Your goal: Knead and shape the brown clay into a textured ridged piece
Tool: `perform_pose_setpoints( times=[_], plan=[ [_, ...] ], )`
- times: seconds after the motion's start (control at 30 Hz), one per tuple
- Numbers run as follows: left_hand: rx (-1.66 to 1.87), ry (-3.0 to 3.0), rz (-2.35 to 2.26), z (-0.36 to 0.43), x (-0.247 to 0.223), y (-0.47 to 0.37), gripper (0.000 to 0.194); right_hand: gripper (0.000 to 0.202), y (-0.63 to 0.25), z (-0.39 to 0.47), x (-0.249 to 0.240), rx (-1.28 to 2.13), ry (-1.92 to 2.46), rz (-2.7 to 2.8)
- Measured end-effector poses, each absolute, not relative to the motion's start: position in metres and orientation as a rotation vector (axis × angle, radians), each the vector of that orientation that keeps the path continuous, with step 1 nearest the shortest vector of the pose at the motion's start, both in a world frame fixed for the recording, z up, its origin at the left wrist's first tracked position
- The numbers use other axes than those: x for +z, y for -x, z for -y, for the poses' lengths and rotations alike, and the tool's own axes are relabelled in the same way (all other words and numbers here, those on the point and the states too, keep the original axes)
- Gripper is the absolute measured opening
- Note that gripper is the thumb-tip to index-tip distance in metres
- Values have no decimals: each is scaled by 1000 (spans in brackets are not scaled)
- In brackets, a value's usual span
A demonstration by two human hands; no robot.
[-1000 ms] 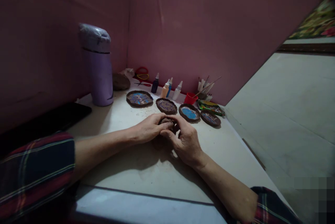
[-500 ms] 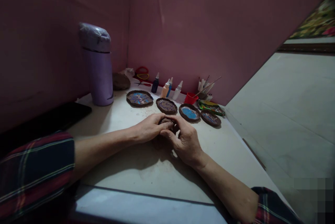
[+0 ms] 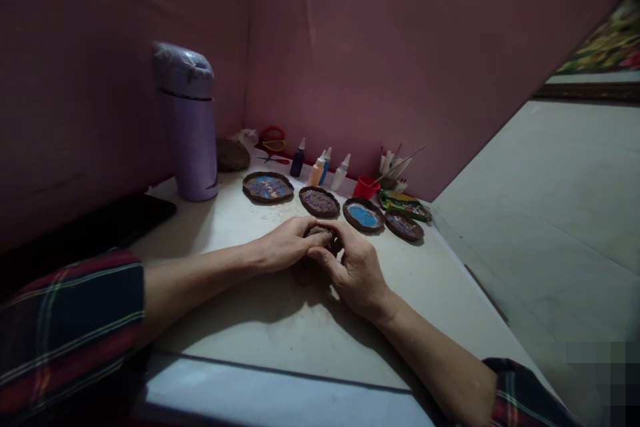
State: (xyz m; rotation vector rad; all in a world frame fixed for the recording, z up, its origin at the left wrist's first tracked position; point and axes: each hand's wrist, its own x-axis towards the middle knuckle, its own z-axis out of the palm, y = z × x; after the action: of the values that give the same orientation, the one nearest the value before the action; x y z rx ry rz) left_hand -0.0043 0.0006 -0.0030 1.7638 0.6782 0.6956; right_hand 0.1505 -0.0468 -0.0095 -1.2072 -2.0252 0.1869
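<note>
Between my two hands is a small lump of brown clay (image 3: 320,232), just above the white table. My left hand (image 3: 285,246) wraps round it from the left, its thumb lying across the near side. From the right, my right hand (image 3: 354,267) curls its fingers over the far side, with the thumb pressed at the front. Much of the clay is hidden by the fingers. Just beyond the hands lie several shallow brown clay dishes, among them one with purple-flecked filling (image 3: 320,202) and one with a blue centre (image 3: 363,215).
A tall lilac flask (image 3: 193,140) stands at the left, beside a bigger clay lump (image 3: 233,155). Along the back are squeeze paint bottles (image 3: 315,170), scissors (image 3: 273,138), a red cup (image 3: 367,188) and a green packet (image 3: 405,204). A dark flat object (image 3: 100,224) lies at the left edge.
Both hands keep almost the same grip on the clay. The whole view has shifted very slightly.
</note>
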Motion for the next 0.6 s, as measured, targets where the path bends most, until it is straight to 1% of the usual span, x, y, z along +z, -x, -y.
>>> perform_pose_setpoints(
  times=[0.6],
  plan=[
    [689, -1747, -671, -2, -5, 5, 33, 38, -151, 45, -10, 194, 1177, 2032]
  ],
)
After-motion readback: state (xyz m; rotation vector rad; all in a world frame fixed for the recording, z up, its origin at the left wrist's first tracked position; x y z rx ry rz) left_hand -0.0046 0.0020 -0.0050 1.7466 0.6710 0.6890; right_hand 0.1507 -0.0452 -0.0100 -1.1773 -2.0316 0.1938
